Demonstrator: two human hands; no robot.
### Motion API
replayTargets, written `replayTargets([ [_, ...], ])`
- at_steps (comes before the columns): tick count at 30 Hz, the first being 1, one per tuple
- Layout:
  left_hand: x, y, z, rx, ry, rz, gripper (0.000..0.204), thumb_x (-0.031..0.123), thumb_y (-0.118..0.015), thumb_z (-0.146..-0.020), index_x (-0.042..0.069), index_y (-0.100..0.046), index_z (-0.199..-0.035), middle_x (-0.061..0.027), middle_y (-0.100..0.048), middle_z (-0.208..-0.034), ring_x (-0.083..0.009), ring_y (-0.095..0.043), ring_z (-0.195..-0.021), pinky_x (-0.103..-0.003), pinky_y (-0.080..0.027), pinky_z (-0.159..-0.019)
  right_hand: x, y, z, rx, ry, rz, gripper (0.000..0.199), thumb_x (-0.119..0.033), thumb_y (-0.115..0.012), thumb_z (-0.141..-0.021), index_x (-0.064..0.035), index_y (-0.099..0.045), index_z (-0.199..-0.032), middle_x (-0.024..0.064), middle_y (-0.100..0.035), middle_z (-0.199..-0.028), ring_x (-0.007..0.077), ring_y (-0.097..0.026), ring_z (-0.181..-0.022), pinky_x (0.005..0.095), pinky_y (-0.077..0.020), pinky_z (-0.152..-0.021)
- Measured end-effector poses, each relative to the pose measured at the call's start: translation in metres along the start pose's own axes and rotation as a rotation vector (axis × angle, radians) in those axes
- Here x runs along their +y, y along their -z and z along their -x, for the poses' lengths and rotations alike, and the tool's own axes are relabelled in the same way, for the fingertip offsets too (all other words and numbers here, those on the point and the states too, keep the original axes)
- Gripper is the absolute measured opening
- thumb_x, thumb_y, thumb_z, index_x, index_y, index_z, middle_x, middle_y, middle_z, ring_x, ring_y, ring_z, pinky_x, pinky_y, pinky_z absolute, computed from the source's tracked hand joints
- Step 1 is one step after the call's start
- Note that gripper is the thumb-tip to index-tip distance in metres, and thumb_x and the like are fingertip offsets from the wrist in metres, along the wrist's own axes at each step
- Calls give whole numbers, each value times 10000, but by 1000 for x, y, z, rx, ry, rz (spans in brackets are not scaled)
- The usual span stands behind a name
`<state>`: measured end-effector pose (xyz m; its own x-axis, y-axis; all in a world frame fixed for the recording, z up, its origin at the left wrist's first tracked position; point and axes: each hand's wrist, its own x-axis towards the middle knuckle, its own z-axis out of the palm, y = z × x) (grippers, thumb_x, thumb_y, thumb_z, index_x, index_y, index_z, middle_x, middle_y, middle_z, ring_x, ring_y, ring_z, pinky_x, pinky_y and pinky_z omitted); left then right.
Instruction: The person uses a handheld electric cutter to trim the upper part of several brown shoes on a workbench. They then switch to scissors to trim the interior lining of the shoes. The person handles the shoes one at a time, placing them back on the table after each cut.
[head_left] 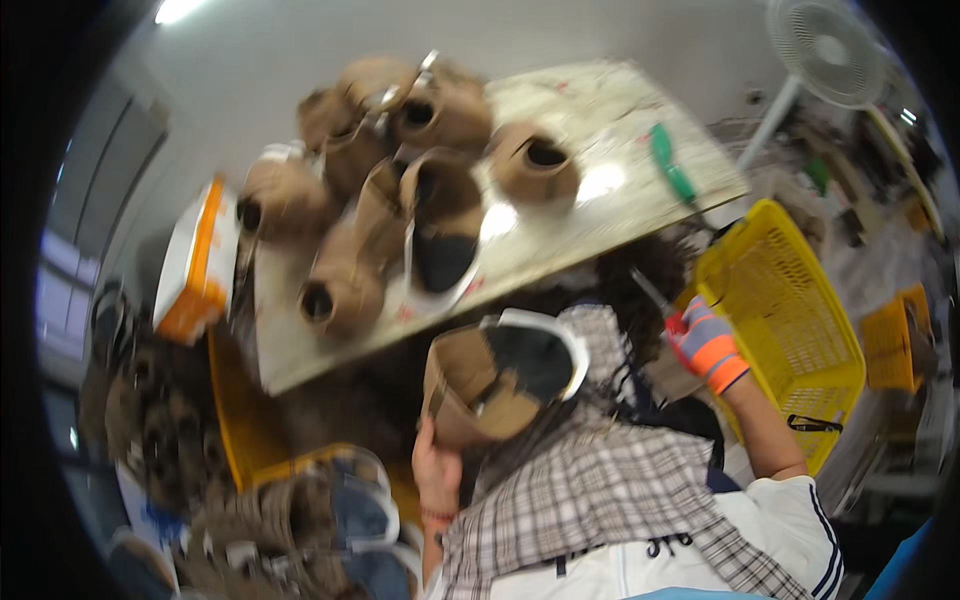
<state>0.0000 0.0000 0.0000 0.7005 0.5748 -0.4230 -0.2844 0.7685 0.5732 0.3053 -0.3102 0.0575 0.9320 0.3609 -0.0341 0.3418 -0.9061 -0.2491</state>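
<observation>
My bare left hand (437, 468) grips the lower left edge of a brown cap (470, 395), its fingers partly hidden. The cap's open inside faces up, and its dark brim with a white edge points right, over my checked apron (570, 480). Off to the right, my gloved right hand (708, 345), in grey and orange, is closed around a thin pointed metal tool (652, 287). Something red shows at the tool's base; blur hides its exact kind. The tool is apart from the cap, near the yellow basket.
Several brown caps (345, 285) lie on the pale table (610, 120), beside a green-handled tool (670, 165). A yellow basket (845, 345) stands at right. Stacked caps (270, 520) fill the lower left. An orange-and-white box (195, 260) and a fan (825, 50) flank the table.
</observation>
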Motion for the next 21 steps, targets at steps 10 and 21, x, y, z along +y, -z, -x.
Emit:
replayTargets([
  [10,-5,37,9,-170,83,-100,469,283,-455,-989,3,-432,-1365,-146,-522,-1352,-293,-486,-1257,-469,-371,-1050,-61,9,-7,-81,405,-415,381,-267,-774,-749,-72,-562,-998,134,-637,-931,329,-651,-827,388,-524,-688],
  [21,-6,33,4,-101,91,-116,511,263,-456,-976,-42,-389,-1380,-258,-493,-1335,-347,-564,-1142,-471,-415,-1025,-127,-36,-34,-93,1091,-81,325,-278,-762,-654,-97,-619,-883,98,-585,-913,299,-572,-894,394,-464,-819],
])
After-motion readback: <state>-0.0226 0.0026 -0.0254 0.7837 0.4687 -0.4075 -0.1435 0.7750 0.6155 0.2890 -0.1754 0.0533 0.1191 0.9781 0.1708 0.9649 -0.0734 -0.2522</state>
